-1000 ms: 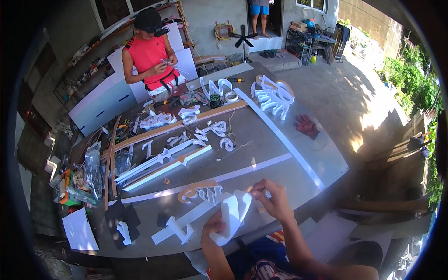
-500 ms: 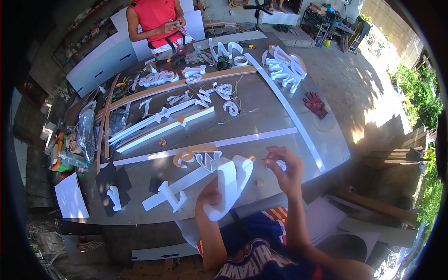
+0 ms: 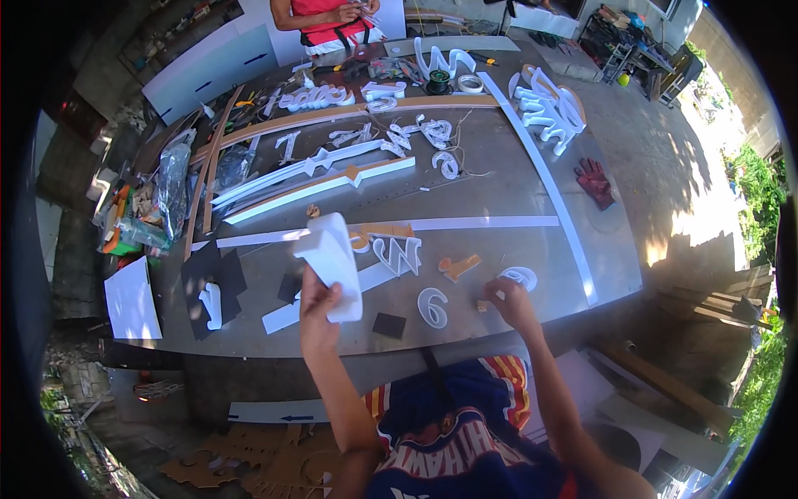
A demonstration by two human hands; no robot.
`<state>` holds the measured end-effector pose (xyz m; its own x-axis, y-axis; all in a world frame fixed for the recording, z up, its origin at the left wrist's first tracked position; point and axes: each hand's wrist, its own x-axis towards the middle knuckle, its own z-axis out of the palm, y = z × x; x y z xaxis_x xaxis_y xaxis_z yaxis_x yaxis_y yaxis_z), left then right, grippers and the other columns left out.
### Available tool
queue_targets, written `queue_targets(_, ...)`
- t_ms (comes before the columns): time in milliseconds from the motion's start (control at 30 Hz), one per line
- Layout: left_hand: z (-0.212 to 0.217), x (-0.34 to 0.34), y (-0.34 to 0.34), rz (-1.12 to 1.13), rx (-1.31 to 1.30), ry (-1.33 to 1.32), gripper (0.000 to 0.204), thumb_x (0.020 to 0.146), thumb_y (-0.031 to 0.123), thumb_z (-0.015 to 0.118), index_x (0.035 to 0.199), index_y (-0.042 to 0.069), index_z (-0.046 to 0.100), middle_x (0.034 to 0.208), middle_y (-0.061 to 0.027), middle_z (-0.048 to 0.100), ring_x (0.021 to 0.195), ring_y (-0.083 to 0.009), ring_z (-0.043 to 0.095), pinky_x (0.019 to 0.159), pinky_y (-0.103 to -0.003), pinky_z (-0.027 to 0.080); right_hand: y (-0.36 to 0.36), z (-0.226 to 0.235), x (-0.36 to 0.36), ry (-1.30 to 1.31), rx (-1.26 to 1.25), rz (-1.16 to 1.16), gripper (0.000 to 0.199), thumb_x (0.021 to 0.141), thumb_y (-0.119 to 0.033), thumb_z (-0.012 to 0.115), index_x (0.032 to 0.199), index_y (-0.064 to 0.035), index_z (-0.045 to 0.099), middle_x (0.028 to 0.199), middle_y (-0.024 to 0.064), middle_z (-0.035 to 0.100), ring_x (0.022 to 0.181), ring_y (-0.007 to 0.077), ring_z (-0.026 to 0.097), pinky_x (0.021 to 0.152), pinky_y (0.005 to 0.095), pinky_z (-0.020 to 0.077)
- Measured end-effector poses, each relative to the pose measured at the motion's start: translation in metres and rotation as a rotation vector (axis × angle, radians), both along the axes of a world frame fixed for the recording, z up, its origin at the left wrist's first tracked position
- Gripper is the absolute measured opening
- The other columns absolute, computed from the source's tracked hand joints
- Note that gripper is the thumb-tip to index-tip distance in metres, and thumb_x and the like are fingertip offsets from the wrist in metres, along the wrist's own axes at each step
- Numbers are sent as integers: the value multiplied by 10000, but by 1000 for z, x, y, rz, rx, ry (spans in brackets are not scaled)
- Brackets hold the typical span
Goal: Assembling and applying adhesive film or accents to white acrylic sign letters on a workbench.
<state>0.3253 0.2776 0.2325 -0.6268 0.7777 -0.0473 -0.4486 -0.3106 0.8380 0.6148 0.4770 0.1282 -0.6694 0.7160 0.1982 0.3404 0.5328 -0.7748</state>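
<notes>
My left hand grips a thick white sign letter from below, raised over the near side of the grey table. My right hand is low over the table to the right, its fingers curled together. By its fingertips is a small crumpled tan piece; whether they pinch it I cannot tell. A white rounded letter lies partly behind that hand. Between my hands are a flat white outlined letter, a tan cut-out and a small dark square.
White strips frame part of the tabletop. Light strips with diamond shapes lie further in, near several small letters and thin wires. A dark red glove rests at the right. Across the table stands a person in a red top.
The white letter in my left hand has moved left and turned, uncovering pieces on the table. My right hand has dropped toward the tabletop, its fingers drawn together. The view has shifted.
</notes>
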Motion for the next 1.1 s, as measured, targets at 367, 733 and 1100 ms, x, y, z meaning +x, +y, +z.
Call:
queue_targets(367, -120, -124, -129, 310, -368, 106, 526, 777, -4, 553, 1283, 75, 434, 1153, -78, 523, 1090, -228, 512, 913, -385, 403, -37, -39, -4, -211, 111, -111, 207, 750, -106, 680, 940, -31, 653, 1016, 145, 588, 903, 347, 552, 795, 427, 459)
queue_targets(733, -143, -95, -153, 414, -536, 11, 539, 766, 145, 720, 1209, 51, 428, 1109, -113, 524, 894, -183, 579, 663, -322, 519, -39, -55, 0, -212, 186, -59, 239, 721, -44, 673, 960, -53, 676, 999, 151, 606, 907, 335, 571, 795, 417, 479)
queue_targets(1100, -158, -90, -126, 360, -661, 19, 665, 714, 33, 742, 1263, 18, 368, 929, -83, 623, 808, -153, 565, 635, -275, 398, -26, -40, -18, -240, 255, -206, 329, 676, 24, 641, 994, -38, 586, 892, 152, 577, 862, 344, 542, 735, 421, 450)
